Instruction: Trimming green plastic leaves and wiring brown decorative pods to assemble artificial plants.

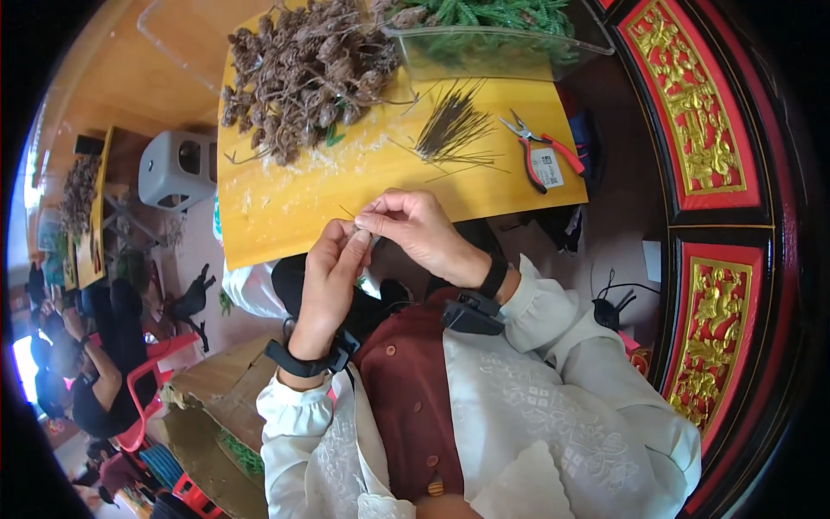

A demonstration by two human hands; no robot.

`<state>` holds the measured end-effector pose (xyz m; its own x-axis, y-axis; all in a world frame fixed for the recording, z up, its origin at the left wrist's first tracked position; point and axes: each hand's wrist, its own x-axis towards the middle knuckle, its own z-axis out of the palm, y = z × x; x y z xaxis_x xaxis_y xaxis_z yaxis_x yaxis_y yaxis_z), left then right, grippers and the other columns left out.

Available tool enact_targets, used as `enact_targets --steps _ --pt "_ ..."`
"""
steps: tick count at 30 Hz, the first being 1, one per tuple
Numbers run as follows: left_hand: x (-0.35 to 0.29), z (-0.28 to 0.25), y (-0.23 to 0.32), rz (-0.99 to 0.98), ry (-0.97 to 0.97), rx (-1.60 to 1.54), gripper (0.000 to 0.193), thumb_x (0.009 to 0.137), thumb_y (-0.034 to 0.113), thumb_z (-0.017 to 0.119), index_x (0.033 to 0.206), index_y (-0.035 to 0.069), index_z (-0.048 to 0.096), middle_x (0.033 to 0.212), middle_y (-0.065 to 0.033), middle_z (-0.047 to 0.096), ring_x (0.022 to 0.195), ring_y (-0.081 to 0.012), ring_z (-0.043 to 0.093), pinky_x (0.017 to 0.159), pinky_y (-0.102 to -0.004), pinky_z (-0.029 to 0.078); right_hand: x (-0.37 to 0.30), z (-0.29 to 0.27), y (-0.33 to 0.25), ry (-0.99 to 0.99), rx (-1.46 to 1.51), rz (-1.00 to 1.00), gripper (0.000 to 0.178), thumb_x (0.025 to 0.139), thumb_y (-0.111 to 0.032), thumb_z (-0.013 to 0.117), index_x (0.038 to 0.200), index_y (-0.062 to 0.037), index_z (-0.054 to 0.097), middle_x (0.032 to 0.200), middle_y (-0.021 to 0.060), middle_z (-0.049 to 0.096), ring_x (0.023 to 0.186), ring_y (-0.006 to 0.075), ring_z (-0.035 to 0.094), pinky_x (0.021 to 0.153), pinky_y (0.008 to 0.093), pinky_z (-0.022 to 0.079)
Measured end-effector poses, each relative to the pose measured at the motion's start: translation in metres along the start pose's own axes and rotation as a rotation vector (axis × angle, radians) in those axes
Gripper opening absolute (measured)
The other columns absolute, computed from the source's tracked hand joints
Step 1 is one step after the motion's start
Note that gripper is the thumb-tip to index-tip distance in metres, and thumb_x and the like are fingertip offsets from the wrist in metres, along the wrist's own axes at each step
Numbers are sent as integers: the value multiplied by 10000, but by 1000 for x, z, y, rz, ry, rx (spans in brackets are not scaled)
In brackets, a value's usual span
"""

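Fingertips meet over the near edge of a yellow table [510, 186], where a person's left hand [331, 266] and right hand [417, 227] are both closed in a pinch around a thin dark strand [347, 210], most of it hidden by the fingers, so that whatever it may be joined to cannot be told. Ahead of them, brown cones [316, 78] lie heaped toward the far left corner, a few stray stems trailing loose. A bundle of dark wires [450, 125] fans out right of the table's middle, and red-handled pliers [531, 138] rest near the right edge, partly over a white label [546, 167], in neither hand. Along the far edge, green sprigs [493, 12] fill a clear tub [432, 65]. The handwork appears to be midway through a single piece, with the pinch not yet released and no finished piece to be made out on the table. Judging by the heap and the bundle, far more cones and wires look unused than worked.
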<state>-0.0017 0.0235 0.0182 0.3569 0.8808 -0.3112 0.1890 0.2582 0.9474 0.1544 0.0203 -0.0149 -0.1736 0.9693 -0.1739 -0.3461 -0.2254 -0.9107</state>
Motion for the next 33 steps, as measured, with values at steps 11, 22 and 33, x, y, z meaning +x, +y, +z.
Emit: enact_targets --steps 11,22,33 --pt "74 -25 15 369 166 1166 359 926 275 506 1204 50 531 800 -240 638 751 -413 623 649 -468 489 6 -40 -9 155 91 -97 176 876 -162 636 920 6 664 726 -36 565 631 33 436 583 182 339" --pt "138 -34 11 392 286 1506 303 881 295 553 1044 40 549 697 -193 638 614 -376 628 560 -478 494 10 -58 9 72 53 -81 195 872 -164 649 932 21 660 784 -4 609 645 45 478 598 186 396" --pt "136 -24 13 453 329 1520 301 853 213 543 1141 126 554 699 -185 633 616 -354 629 547 -457 484 10 -61 5 17 -22 -94 182 885 -167 636 924 10 647 806 -3 612 661 47 498 625 188 417"
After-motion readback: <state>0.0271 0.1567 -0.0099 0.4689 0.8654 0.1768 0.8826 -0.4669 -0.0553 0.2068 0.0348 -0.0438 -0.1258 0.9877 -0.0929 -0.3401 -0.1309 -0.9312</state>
